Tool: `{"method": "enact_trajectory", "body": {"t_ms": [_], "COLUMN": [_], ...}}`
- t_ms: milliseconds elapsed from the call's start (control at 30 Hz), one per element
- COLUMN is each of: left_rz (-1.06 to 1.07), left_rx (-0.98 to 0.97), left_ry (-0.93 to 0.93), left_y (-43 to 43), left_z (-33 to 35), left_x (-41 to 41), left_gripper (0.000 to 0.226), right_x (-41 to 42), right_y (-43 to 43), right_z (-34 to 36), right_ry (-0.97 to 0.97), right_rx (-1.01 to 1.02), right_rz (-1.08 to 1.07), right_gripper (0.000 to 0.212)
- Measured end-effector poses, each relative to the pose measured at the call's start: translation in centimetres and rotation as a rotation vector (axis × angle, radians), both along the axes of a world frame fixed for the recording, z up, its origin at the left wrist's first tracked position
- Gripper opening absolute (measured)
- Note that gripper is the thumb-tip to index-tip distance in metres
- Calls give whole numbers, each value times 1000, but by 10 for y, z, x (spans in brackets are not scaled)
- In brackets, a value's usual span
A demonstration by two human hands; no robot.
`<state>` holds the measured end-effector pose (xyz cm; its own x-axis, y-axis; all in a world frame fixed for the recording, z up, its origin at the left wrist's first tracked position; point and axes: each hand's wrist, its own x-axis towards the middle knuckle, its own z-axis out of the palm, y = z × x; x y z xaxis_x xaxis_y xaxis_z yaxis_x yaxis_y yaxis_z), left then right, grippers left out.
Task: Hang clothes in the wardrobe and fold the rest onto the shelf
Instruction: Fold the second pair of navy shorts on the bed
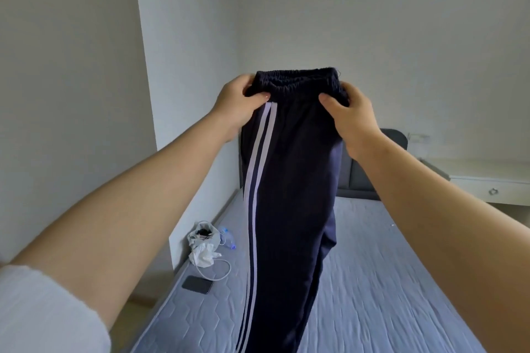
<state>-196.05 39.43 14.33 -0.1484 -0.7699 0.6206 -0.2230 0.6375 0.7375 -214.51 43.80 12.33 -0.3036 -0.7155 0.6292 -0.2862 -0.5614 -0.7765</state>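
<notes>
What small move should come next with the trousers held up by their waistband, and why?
Probably lower the trousers flat onto the mattress for folding: the left hand and right hand grip the waistband, and the legs hang together.

No text, brand or number can be read. The bottle by the left edge of the bed carries a blue mark too small to make out, and the wall plate past the bed's far right corner is too blurred to show any lettering.
</notes>
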Motion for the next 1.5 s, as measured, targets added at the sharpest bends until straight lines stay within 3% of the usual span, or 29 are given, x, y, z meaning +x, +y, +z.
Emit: {"method": "enact_trajectory", "body": {"t_ms": [167, 333, 500, 767, 1067, 1333, 1500], "left_rz": [-31, -124, -227, -211, -90, -59, -3], "left_rx": [-25, 115, 392, 883, 1194, 1262, 1096], "left_ry": [22, 56, 25, -22, -102, -175, -274], "left_y": [32, 67, 89, 131, 167, 140, 78], "left_z": [1, -40, -129, -314, -453, -525, -552], "left_x": [10, 29, 43, 42, 44, 26, -3], "left_gripper": [24, 27, 30, 28, 36, 35, 39], "right_x": [1, -1, -3, 3, 12, 0, -19], "right_y": [30, 62, 97, 146, 180, 156, 91], "right_z": [0, -43, -126, -302, -429, -500, -531], "right_ry": [-35, -99, -136, -235, -340, -326, -62], "right_rx": [-20, 112, 338, 852, 1222, 1318, 1288], "right_rz": [120, 237, 237, 175, 113, 85, -29], "right_gripper": [17, 22, 28, 27, 27, 25, 33]}}
